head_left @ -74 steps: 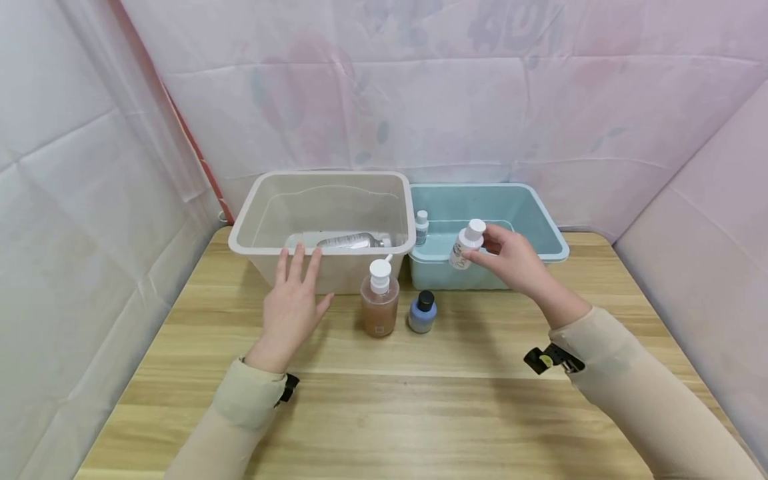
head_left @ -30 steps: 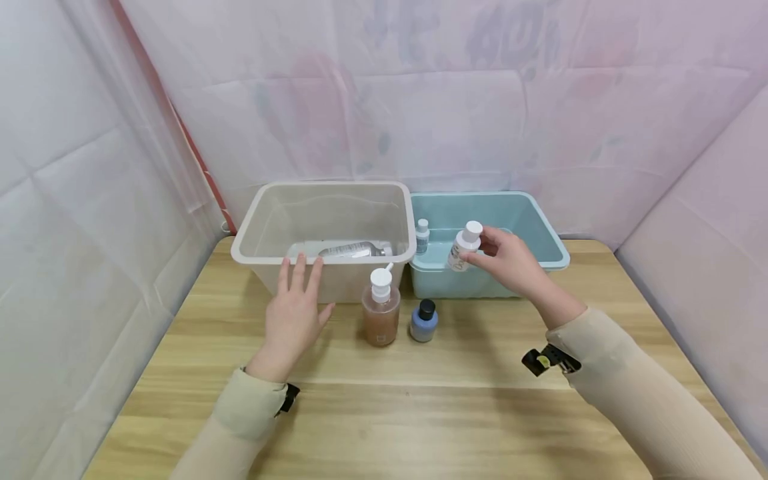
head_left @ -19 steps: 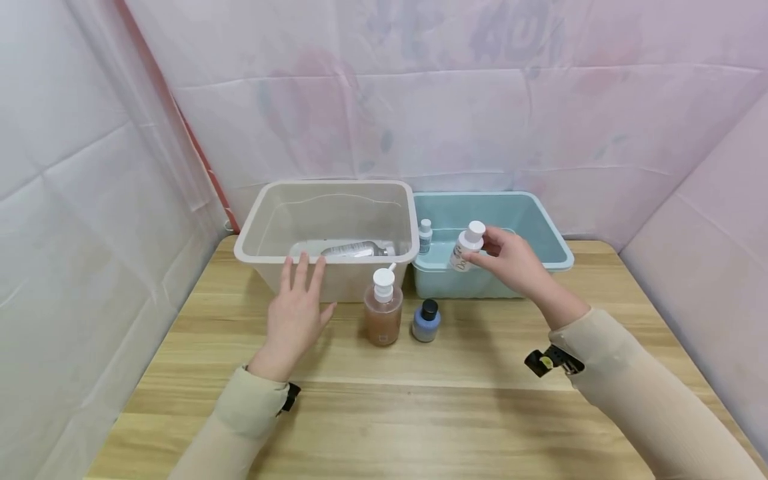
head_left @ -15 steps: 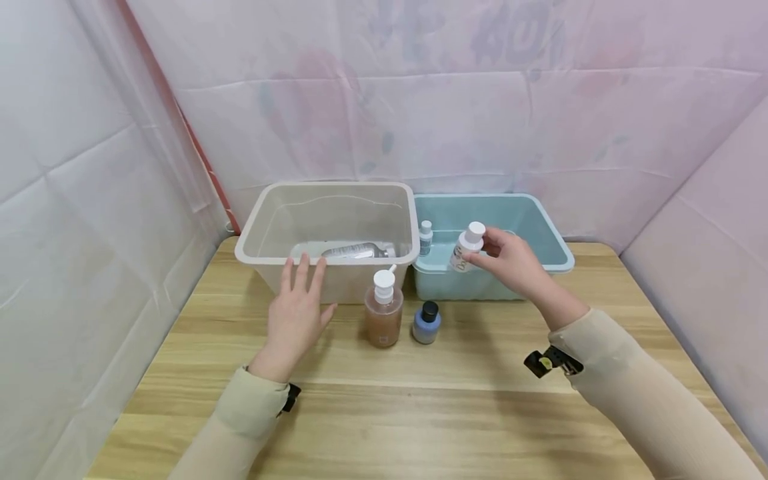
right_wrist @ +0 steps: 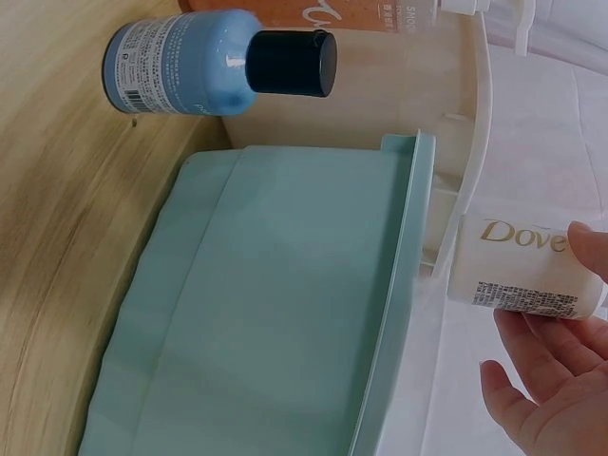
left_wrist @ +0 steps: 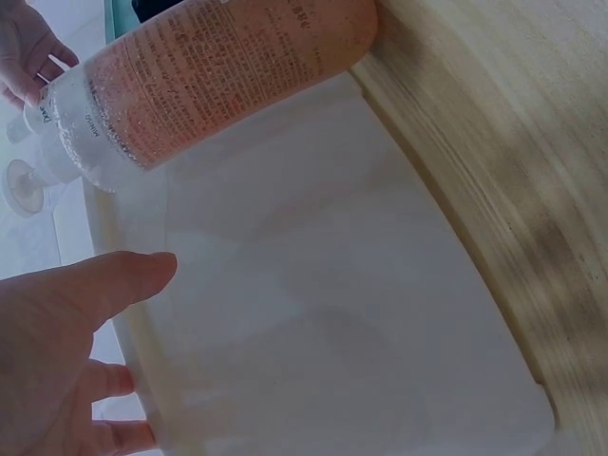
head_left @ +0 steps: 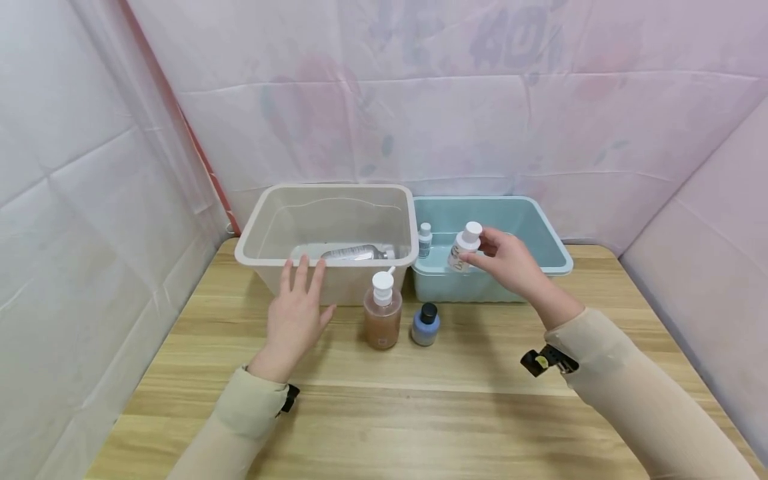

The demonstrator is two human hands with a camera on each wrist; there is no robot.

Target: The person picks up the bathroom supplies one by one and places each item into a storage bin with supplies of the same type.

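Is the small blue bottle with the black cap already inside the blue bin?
No, the blue bottle stands on the table in front of the blue bin, beside the pump bottle.

Both arms wear long beige sleeves (head_left: 630, 380), each with a small black clip-on device (head_left: 547, 360) at the wrist.

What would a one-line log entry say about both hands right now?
right hand: holds white bottle over blue bin | left hand: flat against clear bin
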